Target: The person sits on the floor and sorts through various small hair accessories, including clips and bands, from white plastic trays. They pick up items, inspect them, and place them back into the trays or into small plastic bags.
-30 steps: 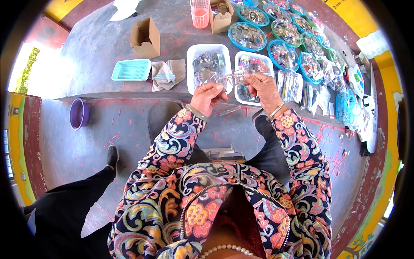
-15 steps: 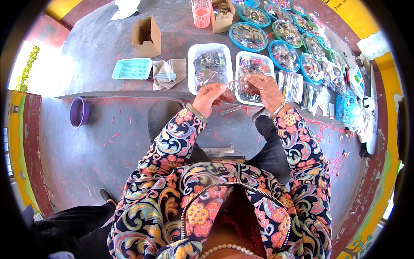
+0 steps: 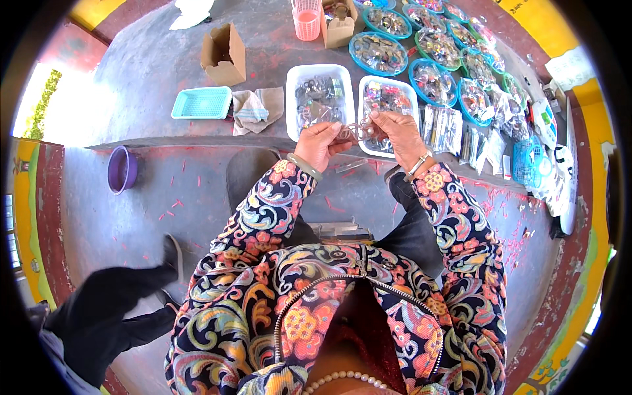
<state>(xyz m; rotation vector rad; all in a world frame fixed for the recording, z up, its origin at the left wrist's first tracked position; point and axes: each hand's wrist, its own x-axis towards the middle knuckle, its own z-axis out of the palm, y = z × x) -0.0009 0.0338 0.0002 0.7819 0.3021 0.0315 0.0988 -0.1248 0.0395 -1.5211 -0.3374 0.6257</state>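
Observation:
Between both hands I hold a small greyish-brown looped piece (image 3: 355,132) with curled, ring-like parts; its exact kind is too small to make out. The fingers of my left hand (image 3: 317,144) pinch its left end. On the other side, the thumb and fingers of my right hand (image 3: 401,138) grip the right end. It hangs just over the near edges of two white trays. The left tray (image 3: 290,99) holds dark metal bits and clear bags, while the right tray (image 3: 415,99) has colourful small pieces.
Several blue and green baskets (image 3: 353,56) of bagged goods stand at the back right. A turquoise tray (image 3: 193,105), a cloth (image 3: 266,105) and a cardboard box (image 3: 227,72) sit on the left of the ledge. Below is a purple basin (image 3: 113,171); another person's leg (image 3: 108,296) is at lower left.
The looped piece stays between my hands, shifted slightly and turned. The other person's leg at lower left has swung forward.

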